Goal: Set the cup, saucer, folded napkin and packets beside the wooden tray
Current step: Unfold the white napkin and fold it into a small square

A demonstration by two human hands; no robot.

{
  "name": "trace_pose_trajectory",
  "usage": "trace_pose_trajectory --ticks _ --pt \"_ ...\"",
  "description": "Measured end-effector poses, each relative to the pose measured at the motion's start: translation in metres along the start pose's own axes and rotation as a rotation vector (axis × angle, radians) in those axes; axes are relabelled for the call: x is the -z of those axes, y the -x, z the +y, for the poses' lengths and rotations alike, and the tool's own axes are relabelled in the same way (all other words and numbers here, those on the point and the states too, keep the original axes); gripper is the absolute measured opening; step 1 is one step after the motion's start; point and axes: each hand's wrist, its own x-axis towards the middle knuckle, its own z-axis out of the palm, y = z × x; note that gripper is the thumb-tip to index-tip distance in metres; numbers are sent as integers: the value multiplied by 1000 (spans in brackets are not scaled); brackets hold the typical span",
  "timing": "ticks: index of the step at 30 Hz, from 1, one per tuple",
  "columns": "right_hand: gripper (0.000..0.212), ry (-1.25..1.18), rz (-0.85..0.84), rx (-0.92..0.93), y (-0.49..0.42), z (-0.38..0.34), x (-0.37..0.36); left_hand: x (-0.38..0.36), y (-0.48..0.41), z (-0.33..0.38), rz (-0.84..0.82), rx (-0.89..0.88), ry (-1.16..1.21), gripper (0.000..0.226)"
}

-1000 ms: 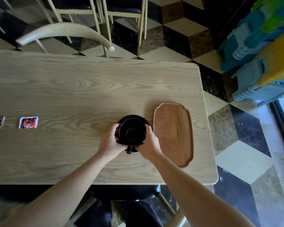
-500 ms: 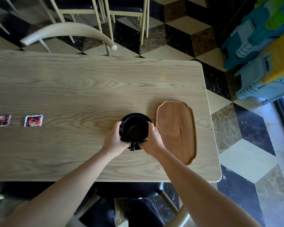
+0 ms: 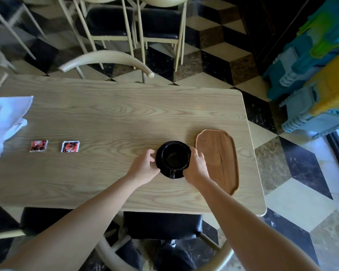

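Note:
A black cup [image 3: 173, 160] stands on a black saucer [image 3: 165, 146] on the table, its handle pointing toward me. The pair sits just left of the wooden tray [image 3: 217, 159]. My left hand [image 3: 145, 166] rests by the saucer's left rim with its fingers loosely apart. Against the saucer's right side is my right hand [image 3: 196, 165], fingers spread, between saucer and tray. Two red packets [image 3: 38, 146] [image 3: 70, 146] lie flat far to the left. A white napkin [image 3: 4, 122] lies at the table's left edge, partly cut off.
The light wooden table [image 3: 115, 114] ends just right of the tray. A curved chair back [image 3: 106, 57] stands at the far edge, with more chairs behind. Stacked coloured plastic items [image 3: 311, 75] fill the floor at right. A black seat is below me.
Both hands gripped the cup before; their fingers have now loosened and drawn back to the saucer's sides. The view has tilted, which brings the napkin into sight.

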Motion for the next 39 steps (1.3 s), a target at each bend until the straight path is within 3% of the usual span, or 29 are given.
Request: trace_pose_trajectory --ticks 6,12,16,19,24,32,39 --pt "51 102 70 80 25 -58 12 75 34 -11 12 -76 -129 33" --pt "18 229 -77 240 34 -161 -41 163 61 -67 127 -46 -148 15" --pt "31 204 -213 297 42 -228 -105 215 80 -129 225 -30 -157 8" --pt "27 233 -273 369 49 -273 -153 247 97 -179 288 36 -164 10" --pt "28 297 -373 455 53 -331 -223 290 116 -255 309 213 -153 13" --pt "39 370 -458 483 36 -386 -309 317 103 -340 329 342 -72 15" --pt "41 103 -508 298 11 -431 -368 330 59 -387 453 348 -30 15"
